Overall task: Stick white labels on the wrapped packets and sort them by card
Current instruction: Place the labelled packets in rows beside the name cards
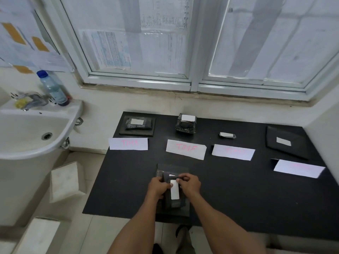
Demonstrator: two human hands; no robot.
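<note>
A: How is the dark plastic-wrapped packet (173,197) expected to handle, and where is it?

B: It is judged light, soft and slippery; it is held over the near edge of the black mat (229,189); the left hand (158,186) is pinched on its edge, the right hand (189,184) pinched at the top of the white rectangular label (174,189); edges are best gripped.

A: Containers?

B: A white basin (27,136) is seen; nothing is seen in it.
</note>
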